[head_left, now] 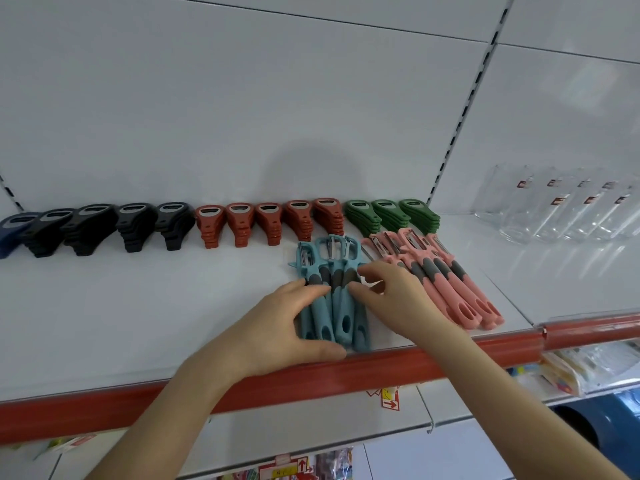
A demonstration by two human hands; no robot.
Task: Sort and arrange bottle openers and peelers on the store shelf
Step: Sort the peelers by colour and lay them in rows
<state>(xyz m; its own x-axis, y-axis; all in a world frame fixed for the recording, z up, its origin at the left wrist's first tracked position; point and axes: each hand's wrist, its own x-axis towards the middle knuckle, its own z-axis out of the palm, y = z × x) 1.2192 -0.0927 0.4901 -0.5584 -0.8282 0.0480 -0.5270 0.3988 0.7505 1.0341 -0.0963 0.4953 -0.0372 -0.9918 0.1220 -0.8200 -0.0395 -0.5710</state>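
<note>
Along the back of the white shelf (138, 306), from nine o'clock round to one o'clock, stand thirteen stacks of bottle openers: one blue stack (10, 233), four black stacks (90, 226), five red stacks (239, 223) and three green stacks (388, 214). Each opener is a rounded, matt plastic wedge with an oval metal mouth on top.

At the shelf's front edge lie the teal peelers (341, 306), four handles showing, side by side, with grey grips, slotted ends and steel blades pointing to twelve o'clock. The left hand (277, 327) holds this bundle, its fingers curved over the handles and its thumb against their ends. The right hand (394, 299) touches the grey grips with bent fingertips; whether it pinches one I cannot tell.

At three o'clock of the bundle lie the pink peelers (453, 285), at least four, overlapping and slanted.
</note>
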